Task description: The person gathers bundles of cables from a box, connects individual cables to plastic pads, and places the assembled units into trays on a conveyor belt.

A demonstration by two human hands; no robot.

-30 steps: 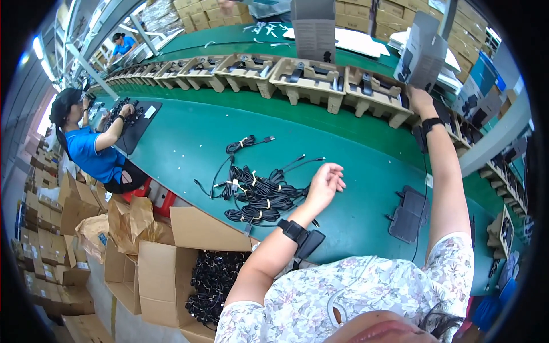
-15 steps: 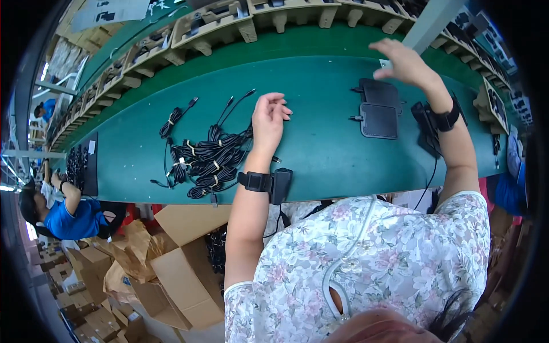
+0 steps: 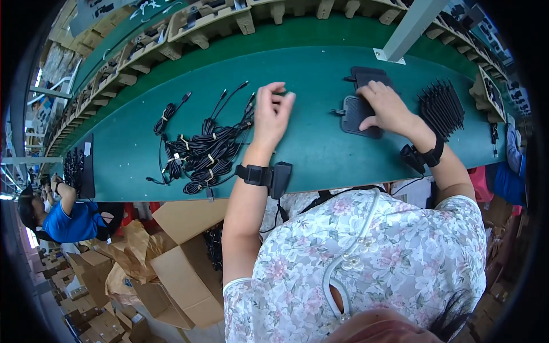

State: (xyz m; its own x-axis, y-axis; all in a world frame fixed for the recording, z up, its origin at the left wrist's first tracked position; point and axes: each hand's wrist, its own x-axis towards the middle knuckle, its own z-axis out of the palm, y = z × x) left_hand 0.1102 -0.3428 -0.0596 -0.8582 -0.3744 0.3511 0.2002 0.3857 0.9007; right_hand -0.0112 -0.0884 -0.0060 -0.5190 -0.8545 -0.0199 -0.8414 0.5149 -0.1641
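My right hand [image 3: 392, 111] grips a flat black rectangular pad [image 3: 355, 108], its thumb near the close edge and fingers by the far one. This pad has a short plug sticking out on its left side. Just beyond lies a second black pad [image 3: 366, 73] of the same kind, partly behind my fingers. My left hand [image 3: 273, 114] hovers over the green table with loosely curled, parted fingers and nothing in them. Next to it is a pile of black cables [image 3: 209, 151] tied in coils; one coiled cable [image 3: 164, 118] lies apart at the upper left.
To the right stands a row of black pads [image 3: 442, 108] packed on edge. Cardboard trays [image 3: 209, 23] line the far side of the green table [image 3: 309, 154]. A grey metal post [image 3: 409, 34] rises at the back. Open cartons [image 3: 183, 280] are at the lower left, near a person in blue [image 3: 74, 223].
My right hand has come down from beside the post onto the nearer pad, which has shifted slightly left and turned. My left hand stays near the cables. The whole view has moved slightly.
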